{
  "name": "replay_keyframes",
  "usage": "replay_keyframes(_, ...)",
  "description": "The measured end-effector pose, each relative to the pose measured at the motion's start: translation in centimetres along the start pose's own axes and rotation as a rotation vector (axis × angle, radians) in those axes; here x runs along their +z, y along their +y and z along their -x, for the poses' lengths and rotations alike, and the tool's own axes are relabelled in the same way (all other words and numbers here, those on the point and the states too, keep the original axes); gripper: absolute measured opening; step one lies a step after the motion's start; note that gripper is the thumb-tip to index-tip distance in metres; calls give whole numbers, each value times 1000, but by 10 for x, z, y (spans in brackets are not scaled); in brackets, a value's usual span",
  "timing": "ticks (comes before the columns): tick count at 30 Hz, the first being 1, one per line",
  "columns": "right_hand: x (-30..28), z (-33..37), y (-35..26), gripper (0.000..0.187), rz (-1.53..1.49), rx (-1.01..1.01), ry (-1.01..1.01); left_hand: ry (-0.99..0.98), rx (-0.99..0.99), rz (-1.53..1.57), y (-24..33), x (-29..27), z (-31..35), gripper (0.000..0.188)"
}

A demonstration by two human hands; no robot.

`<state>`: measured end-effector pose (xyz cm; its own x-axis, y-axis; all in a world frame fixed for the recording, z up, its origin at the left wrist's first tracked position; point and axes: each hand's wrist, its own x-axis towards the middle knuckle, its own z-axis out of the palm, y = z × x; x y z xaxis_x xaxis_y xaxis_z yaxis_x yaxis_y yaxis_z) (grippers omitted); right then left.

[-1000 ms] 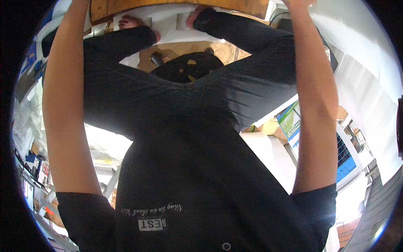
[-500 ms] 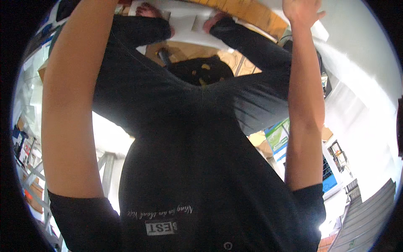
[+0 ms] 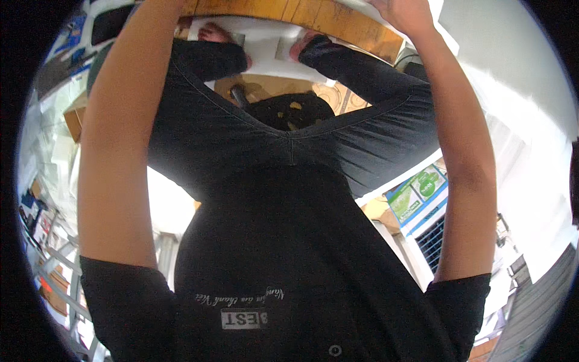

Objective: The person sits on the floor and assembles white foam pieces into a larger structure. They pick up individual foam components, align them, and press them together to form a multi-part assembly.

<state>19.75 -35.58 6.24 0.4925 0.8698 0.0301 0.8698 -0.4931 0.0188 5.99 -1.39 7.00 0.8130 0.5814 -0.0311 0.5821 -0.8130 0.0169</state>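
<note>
Both my arms stretch up the view toward a wooden table edge. My right hand is at the top, just over the right part of that edge. Its fingers run past the frame, so what they touch or hold is hidden. My left forearm leaves the view at the upper left, and the left hand is beyond the frame. I sit with my knees apart, in a black shirt and dark trousers.
Below the table are my bare feet and a black item with yellowish flecks on a brown patterned surface. A cardboard box stands at the left. At the right lies a green, white and blue printed package.
My right hand has moved left and up, partly out of view, to the table edge. The left forearm has shifted slightly right. More of the tabletop edge shows.
</note>
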Motion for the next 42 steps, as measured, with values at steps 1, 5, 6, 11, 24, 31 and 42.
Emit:
replay_keyframes(1, -12, -8, 0, 64, 9, 16, -98, -32, -17, 2, -1, -2, 1, 100)
replay_keyframes(5, -7, -39, -26, 65, -25, 69, -134, -8, -9, 26, -3, 1, 2, 101)
replay_keyframes(6, -6, -26, -25, 66, 5, 151, -103, 16, 44, 60, 14, 4, -1, 101)
replay_keyframes(11, 3, -50, -32, 78, -88, -81, -7, -24, -16, 44, 5, -3, 7, 103)
replay_keyframes(24, 15, -112, -64, 90, -175, 225, 40, 2, 2, 201, -8, -9, 7, 104)
replay_keyframes(31, 13, -106, -84, 68, -92, 236, -34, 82, 36, 314, 0, 23, 4, 108)
replay_keyframes(42, -30, -17, -66, 46, -681, 62, 480, -53, 28, 338, -5, -4, 4, 104)
